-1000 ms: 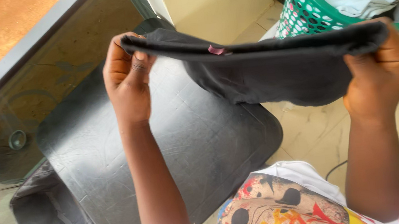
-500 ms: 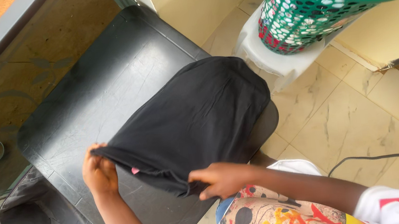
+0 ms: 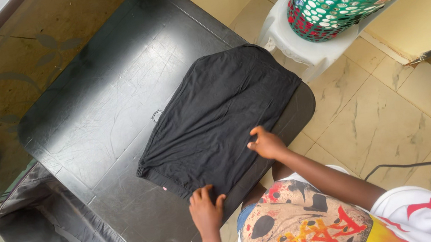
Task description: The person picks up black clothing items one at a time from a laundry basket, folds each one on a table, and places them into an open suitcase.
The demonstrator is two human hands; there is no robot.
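While the black garment (image 3: 220, 117) lies spread on the black table (image 3: 100, 101), left hand (image 3: 205, 209) presses its near hem, fingers splayed; right hand (image 3: 267, 143) rests flat, fingers loosely together. Recommend outward strokes to clear creases.

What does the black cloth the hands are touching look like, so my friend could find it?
Find the big black table. The black garment lies flat on its near right part, under both hands, softly wrinkled, unlike the table's shiny scratched top.
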